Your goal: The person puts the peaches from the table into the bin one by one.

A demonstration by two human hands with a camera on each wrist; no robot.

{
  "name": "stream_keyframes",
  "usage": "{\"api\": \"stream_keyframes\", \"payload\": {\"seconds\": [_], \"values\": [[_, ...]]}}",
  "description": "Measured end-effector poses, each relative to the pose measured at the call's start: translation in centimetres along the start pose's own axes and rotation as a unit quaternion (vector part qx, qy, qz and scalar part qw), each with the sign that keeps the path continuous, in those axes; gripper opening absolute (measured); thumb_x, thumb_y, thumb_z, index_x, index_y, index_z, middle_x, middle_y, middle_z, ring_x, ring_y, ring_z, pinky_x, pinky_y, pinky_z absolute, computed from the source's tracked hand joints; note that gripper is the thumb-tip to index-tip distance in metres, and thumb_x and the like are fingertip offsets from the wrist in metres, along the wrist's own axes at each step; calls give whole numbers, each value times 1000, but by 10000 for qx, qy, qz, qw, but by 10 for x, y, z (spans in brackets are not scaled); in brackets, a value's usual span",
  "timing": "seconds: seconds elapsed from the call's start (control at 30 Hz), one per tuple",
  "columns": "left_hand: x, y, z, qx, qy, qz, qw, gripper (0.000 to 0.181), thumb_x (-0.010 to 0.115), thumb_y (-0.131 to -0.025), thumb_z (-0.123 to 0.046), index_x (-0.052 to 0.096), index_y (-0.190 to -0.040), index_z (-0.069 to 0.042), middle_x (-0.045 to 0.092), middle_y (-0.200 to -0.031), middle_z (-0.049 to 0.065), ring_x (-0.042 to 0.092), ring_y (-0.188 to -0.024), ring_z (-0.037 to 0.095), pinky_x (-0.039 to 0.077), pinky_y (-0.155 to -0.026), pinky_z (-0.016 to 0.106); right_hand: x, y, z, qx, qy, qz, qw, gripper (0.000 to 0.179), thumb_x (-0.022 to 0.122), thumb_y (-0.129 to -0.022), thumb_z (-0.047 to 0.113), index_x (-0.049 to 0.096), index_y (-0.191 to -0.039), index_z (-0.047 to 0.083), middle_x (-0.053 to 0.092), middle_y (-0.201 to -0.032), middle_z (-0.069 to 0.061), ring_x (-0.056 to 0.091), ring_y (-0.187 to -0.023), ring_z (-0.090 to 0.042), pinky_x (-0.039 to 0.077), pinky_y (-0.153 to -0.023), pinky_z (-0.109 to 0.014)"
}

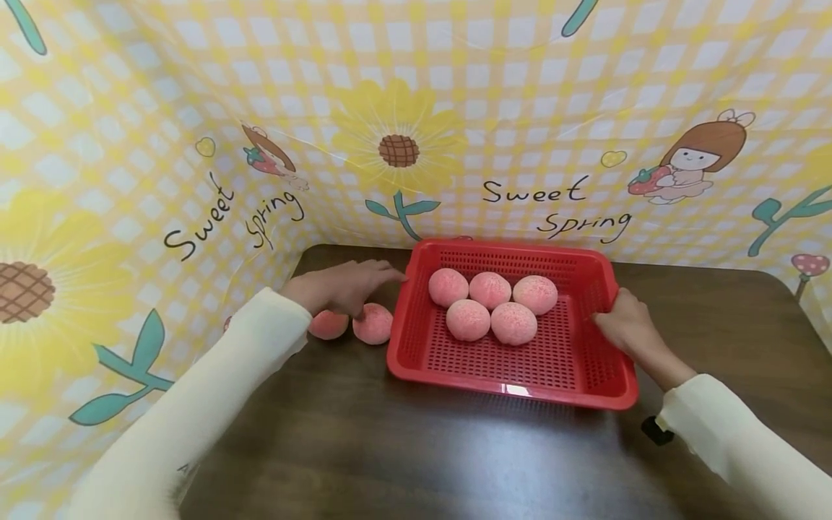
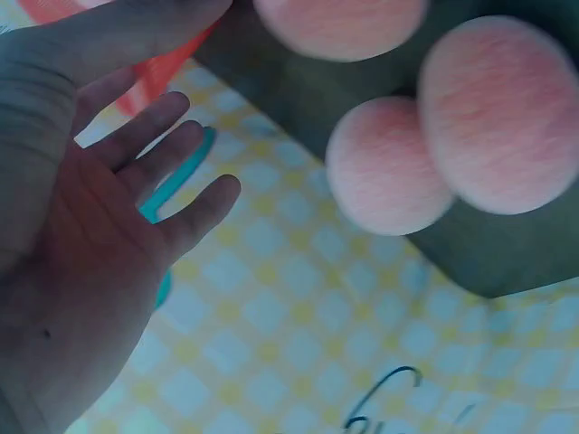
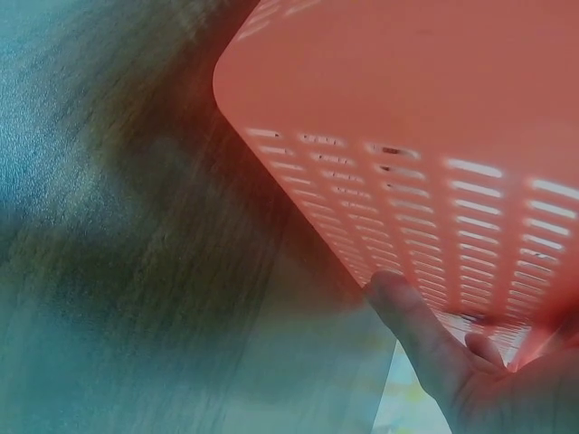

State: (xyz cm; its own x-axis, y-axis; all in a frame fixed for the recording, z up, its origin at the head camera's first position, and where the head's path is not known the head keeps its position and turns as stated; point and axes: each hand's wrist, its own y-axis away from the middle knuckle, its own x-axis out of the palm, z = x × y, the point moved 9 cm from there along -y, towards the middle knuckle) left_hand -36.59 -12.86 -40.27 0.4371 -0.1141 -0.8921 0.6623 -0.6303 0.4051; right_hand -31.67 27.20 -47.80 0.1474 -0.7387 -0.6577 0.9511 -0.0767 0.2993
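Note:
A red plastic basket [image 1: 513, 393] with slotted walls stands on the table, with several pink peaches [image 1: 468, 320] grouped toward its left and back. My right hand [image 1: 632, 325] grips the basket's right rim, thumb over the inner side. In the right wrist view that thumb lies against the slotted wall [image 3: 407, 217]. My left hand [image 1: 347, 285] hovers by the basket's left rim, fingers extended toward it; whether they touch cannot be told. Under that hand lie a peach [image 1: 373, 324] and another peach [image 1: 328, 325], partly covered. The left wrist view shows three peaches [image 2: 502, 113] beside the spread fingers.
The brown table [image 1: 416, 462] reaches back to a yellow-and-white checked cloth [image 1: 533, 137], printed with flowers and lettering, that rises behind and on the left. A small black object [image 1: 656, 430] sits at the right cuff.

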Motion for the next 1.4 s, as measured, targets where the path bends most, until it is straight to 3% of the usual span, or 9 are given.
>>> {"api": "stream_keyframes", "payload": {"seconds": [0.1, 0.2, 0.37, 0.5, 0.73, 0.9, 1.07, 1.23, 1.4], "values": [[9, 8, 9, -233, 190, -49, 9995, 97, 83, -76, 3, 32, -158, -12, 45, -155, 13, 43, -145, 31, 38, -117, 54, 1, 0, 0, 12, 33, 2, 10000, 48, 51, -92, 8, 37, -130, -18, 60, -112, -38, 75, -72, -28, 63, -60, -40], [13, 14, 14, -311, 114, -167, 9993, 90, 85, -78, -4, 36, -153, -4, 47, -151, 17, 46, -141, 33, 40, -116, 50, 0, -1, 1, -35, 75, -28, 10000, 49, 51, -92, 9, 37, -130, -18, 60, -112, -38, 75, -72, -28, 62, -60, -40], [29, 14, 15, -245, -283, 216, 9991, 86, 85, -76, -4, 43, -152, -6, 42, -156, 15, 39, -146, 35, 42, -115, 53, -1, 0, 1, -78, 91, -41, 9999, 46, 51, -92, 7, 39, -128, -18, 61, -111, -37, 75, -73, -28, 63, -60, -41], [45, 6, 14, -203, -343, 515, 9979, 89, 85, -75, 3, 44, -153, -9, 35, -163, 18, 37, -148, 39, 42, -114, 56, -2, 0, -1, -24, 92, -46, 9999, 43, 51, -92, 7, 40, -126, -17, 61, -109, -35, 74, -72, -26, 63, -61, -41], [63, -3, 16, -34, -631, 480, 9968, 83, 82, -78, 1, 48, -152, -16, 45, -157, 15, 46, -142, 37, 44, -112, 56, -1, -1, -1, -11, 100, -38, 9999, 45, 51, -91, 6, 39, -127, -18, 61, -110, -36, 74, -73, -27, 62, -61, -40], [66, -4, 14, 197, -523, 291, 9980, 70, 75, -86, 0, 50, -150, -15, 50, -154, 14, 47, -143, 35, 40, -117, 53, 0, 1, 1, 34, 71, 15, 10000, 49, 50, -92, 7, 36, -130, -20, 59, -112, -38, 75, -72, -27, 62, -60, -40], [67, -6, 16, 144, -195, 179, 9995, 55, 66, -97, -11, 52, -150, -19, 53, -153, 9, 46, -145, 30, 36, -121, 51, -1, 2, 2, 34, 99, 26, 9999, 50, 51, -93, 7, 35, -131, -21, 59, -112, -40, 75, -72, -29, 62, -59, -41], [66, -11, 17, 277, 48, 60, 9996, 51, 69, -96, -15, 56, -145, -21, 59, -146, 4, 52, -139, 25, 39, -118, 48, -2, 2, 2, 64, 101, 25, 9999, 52, 51, -93, 7, 34, -132, -21, 58, -113, -41, 75, -72, -29, 62, -59, -41], [67, -14, 16, 425, 189, 94, 9989, 51, 70, -95, -15, 57, -144, -17, 60, -144, 6, 53, -138, 27, 40, -118, 49, -1, 2, 1, 72, 103, 31, 9999, 51, 51, -93, 7, 34, -132, -21, 59, -113, -40, 75, -72, -30, 62, -60, -41]]}}
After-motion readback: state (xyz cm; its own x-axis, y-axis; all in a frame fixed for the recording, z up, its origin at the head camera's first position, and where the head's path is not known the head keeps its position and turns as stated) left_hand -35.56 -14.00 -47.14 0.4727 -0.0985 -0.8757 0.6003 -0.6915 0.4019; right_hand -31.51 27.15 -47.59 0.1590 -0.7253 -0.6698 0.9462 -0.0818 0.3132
